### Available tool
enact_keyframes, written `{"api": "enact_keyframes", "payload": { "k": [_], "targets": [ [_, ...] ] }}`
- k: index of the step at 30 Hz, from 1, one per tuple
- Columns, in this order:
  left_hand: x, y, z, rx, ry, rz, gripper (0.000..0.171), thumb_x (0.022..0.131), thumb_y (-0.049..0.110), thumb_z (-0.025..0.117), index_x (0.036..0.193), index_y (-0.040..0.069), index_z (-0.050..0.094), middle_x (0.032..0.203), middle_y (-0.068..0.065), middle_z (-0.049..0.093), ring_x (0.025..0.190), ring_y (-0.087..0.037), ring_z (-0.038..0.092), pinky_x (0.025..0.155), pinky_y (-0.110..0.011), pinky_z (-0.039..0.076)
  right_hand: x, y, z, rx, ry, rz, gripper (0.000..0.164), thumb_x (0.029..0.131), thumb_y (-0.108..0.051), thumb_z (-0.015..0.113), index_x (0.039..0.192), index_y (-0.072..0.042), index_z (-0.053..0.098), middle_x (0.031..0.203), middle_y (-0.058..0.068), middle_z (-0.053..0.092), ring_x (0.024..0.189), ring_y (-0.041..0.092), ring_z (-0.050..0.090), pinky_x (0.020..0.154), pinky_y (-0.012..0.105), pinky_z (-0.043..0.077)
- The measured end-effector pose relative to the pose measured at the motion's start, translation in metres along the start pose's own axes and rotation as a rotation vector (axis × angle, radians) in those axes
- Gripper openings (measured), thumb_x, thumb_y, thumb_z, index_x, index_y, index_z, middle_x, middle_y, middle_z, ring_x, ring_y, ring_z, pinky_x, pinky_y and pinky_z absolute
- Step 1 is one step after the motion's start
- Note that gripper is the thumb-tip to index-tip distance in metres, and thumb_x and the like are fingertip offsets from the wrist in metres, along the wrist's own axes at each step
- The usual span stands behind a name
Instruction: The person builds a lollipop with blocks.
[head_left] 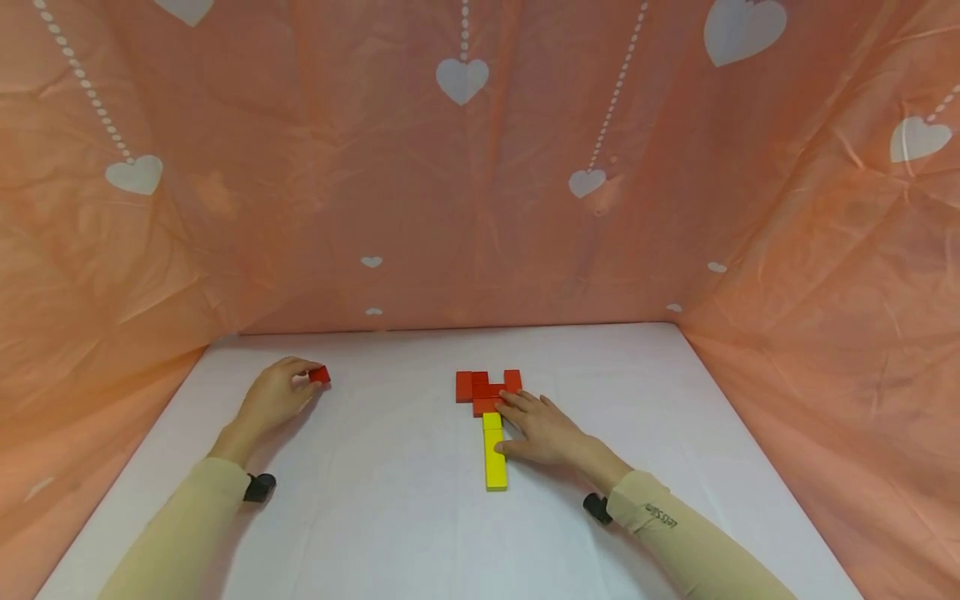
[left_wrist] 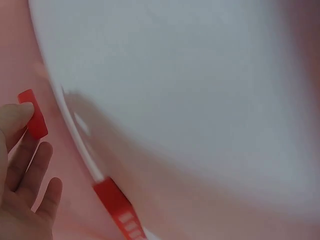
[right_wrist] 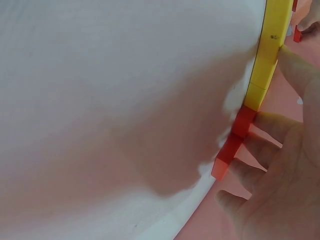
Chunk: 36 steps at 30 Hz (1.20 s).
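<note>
My left hand (head_left: 273, 402) pinches a small red block (head_left: 320, 375) between thumb and fingertips, at the left of the table; the left wrist view shows that red block (left_wrist: 36, 119) with the other fingers spread loosely. My right hand (head_left: 547, 431) lies with its fingers extended beside a flat arrangement of blocks. Its thumb touches the long yellow block (head_left: 496, 463), and its fingertips are at the red blocks (right_wrist: 243, 121). A short yellow piece (head_left: 491, 421) sits between the long yellow block and the group of several red blocks (head_left: 464, 387), which partly hides behind the fingers.
A white cloth covers the table (head_left: 390, 500). Pink curtains (head_left: 337, 208) with white hearts enclose it at the back and both sides. Each wrist carries a small black camera, such as the left camera (head_left: 260, 487).
</note>
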<state>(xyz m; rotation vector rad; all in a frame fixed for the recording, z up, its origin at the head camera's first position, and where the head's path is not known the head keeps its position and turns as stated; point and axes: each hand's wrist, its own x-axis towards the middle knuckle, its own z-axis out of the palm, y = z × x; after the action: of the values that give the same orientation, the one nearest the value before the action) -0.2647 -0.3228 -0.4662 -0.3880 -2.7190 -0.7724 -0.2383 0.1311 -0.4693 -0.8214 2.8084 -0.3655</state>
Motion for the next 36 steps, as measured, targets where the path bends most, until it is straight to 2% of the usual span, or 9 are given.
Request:
{"api": "enact_keyframes", "payload": {
  "k": [8, 14, 20, 30, 36],
  "targets": [
    [0.008, 0.023, 0.015, -0.097, -0.027, -0.048, 0.037, 0.095, 0.015, 0.076, 0.128, 0.0, 0.069, 0.132, -0.023, 0.063, 0.124, -0.045, 0.057, 0.107, -0.064, 0.043, 0.0, 0.0, 0.0, -0.001, -0.001, 0.002, 0.075, 0.097, -0.051, 0.067, 0.158, -0.012, 0.046, 0.167, 0.008, 0.036, 0.154, 0.035, 0.031, 0.124, 0.061, 0.023],
    [0.016, 0.042, 0.031, -0.148, -0.026, -0.045, 0.037, 0.096, 0.014, 0.075, 0.13, 0.001, 0.069, 0.132, -0.022, 0.062, 0.124, -0.043, 0.057, 0.109, -0.063, 0.044, 0.001, 0.0, 0.001, -0.014, -0.004, 0.002, 0.075, 0.098, -0.051, 0.067, 0.158, -0.012, 0.045, 0.167, 0.008, 0.035, 0.154, 0.035, 0.03, 0.124, 0.061, 0.022],
    [0.027, 0.065, 0.048, -0.179, -0.018, -0.019, 0.037, 0.095, 0.014, 0.077, 0.129, 0.002, 0.07, 0.13, -0.02, 0.064, 0.123, -0.04, 0.058, 0.108, -0.059, 0.046, 0.001, -0.001, 0.0, -0.017, -0.001, 0.007, 0.075, 0.097, -0.05, 0.068, 0.158, -0.013, 0.045, 0.167, 0.008, 0.035, 0.154, 0.035, 0.03, 0.125, 0.061, 0.022],
    [0.045, 0.1, 0.078, -0.225, -0.028, 0.089, 0.035, 0.092, 0.011, 0.079, 0.125, 0.004, 0.073, 0.126, -0.012, 0.068, 0.122, -0.034, 0.061, 0.107, -0.054, 0.049, 0.0, -0.002, -0.002, 0.001, -0.001, 0.004, 0.074, 0.098, -0.049, 0.068, 0.159, -0.014, 0.045, 0.168, 0.008, 0.034, 0.155, 0.034, 0.027, 0.125, 0.06, 0.02],
    [0.055, 0.121, 0.093, -0.232, -0.065, 0.091, 0.034, 0.093, 0.014, 0.079, 0.125, 0.006, 0.073, 0.126, -0.008, 0.068, 0.121, -0.029, 0.061, 0.107, -0.049, 0.051, 0.0, -0.002, -0.002, -0.004, -0.001, 0.014, 0.075, 0.097, -0.049, 0.069, 0.158, -0.013, 0.046, 0.167, 0.008, 0.036, 0.155, 0.034, 0.029, 0.125, 0.061, 0.021]
  ]
}}
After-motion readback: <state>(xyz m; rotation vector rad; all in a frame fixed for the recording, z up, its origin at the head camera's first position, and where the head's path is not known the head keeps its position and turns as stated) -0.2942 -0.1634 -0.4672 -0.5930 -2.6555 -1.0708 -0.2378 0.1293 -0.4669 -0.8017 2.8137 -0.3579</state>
